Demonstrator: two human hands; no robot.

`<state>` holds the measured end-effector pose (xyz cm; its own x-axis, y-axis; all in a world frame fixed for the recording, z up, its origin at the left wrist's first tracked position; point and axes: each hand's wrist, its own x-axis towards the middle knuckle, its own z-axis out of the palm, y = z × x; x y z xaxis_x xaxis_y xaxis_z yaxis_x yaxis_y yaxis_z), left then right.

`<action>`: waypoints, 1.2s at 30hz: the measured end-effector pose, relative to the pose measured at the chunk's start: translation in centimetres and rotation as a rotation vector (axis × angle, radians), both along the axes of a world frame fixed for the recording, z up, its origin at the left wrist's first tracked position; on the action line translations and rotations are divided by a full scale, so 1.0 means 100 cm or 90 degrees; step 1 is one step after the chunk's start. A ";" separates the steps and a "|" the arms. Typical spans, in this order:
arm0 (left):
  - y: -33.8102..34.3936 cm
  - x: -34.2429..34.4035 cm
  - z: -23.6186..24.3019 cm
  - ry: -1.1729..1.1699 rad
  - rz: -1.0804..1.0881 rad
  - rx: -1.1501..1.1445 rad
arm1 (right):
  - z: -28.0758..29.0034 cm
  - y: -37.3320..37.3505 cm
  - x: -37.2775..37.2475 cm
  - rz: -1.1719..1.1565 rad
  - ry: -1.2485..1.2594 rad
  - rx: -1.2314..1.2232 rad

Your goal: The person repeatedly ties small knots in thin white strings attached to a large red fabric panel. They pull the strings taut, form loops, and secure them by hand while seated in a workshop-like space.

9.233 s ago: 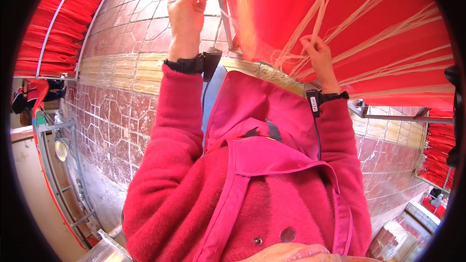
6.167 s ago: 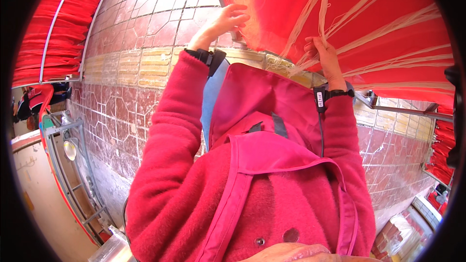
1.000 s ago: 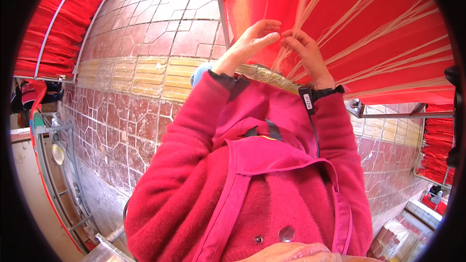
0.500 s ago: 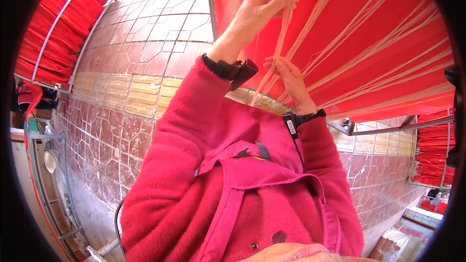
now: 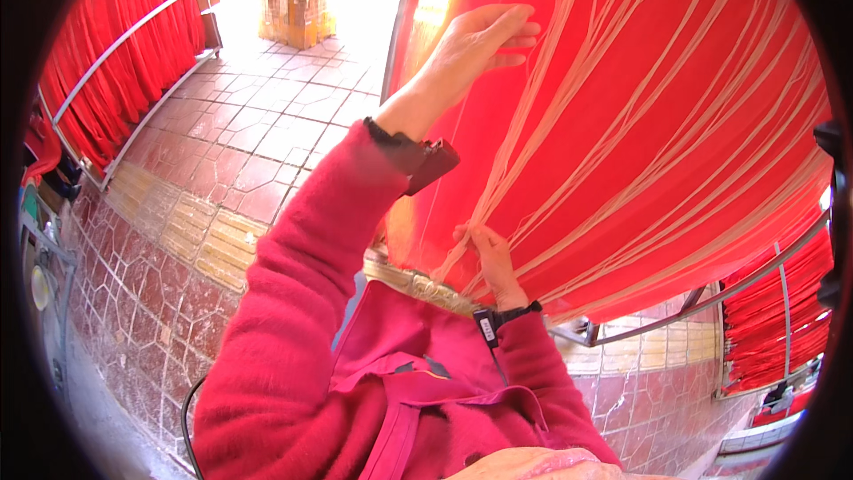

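Observation:
A large red fabric sheet (image 5: 640,53) on a metal frame fills the upper right, with long bundles of pale threads (image 5: 533,116) fanning over it. My left hand (image 5: 475,49) is raised over the sheet's left part, fingers loosely curved and apart, just left of the upper threads; a fine strand hangs near it. Lower down, my right hand (image 5: 489,258) has its thumb and fingers closed on a thread bundle close to the sheet's lower edge. Both wrists carry black straps with small devices.
Racks of red cloth stand at the left (image 5: 124,53) and right (image 5: 769,329). A yellowish box (image 5: 296,16) sits on the tiled floor (image 5: 249,116) ahead. Metal rails (image 5: 684,311) run below the sheet. A partly visible person (image 5: 55,160) is at the far left.
My left hand has risen from beside my right hand and left the bundle it touched half a second ago. My right hand sits lower in view; the view has shifted, showing the box fully.

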<state>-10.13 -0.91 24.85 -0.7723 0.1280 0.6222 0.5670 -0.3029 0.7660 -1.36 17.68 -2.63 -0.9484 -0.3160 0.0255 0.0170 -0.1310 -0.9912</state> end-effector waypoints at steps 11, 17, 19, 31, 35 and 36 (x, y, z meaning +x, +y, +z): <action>0.006 -0.011 0.090 0.033 0.047 -0.074 | 0.021 -0.003 0.013 0.001 -0.011 -0.002; 0.005 -0.012 0.105 0.047 0.127 -0.112 | 0.026 0.003 0.016 0.018 0.003 0.002; 0.002 -0.013 0.102 0.032 0.144 -0.103 | 0.021 0.006 0.015 0.015 0.017 0.009; -0.024 -0.005 0.087 -0.039 -0.070 0.139 | 0.010 0.017 0.018 -0.157 -0.001 -0.141; -0.038 0.008 0.053 -0.076 -0.246 0.136 | 0.011 0.019 0.017 -0.113 0.001 -0.185; -0.038 0.011 0.041 -0.076 -0.284 0.110 | 0.010 0.019 0.017 -0.095 -0.007 -0.162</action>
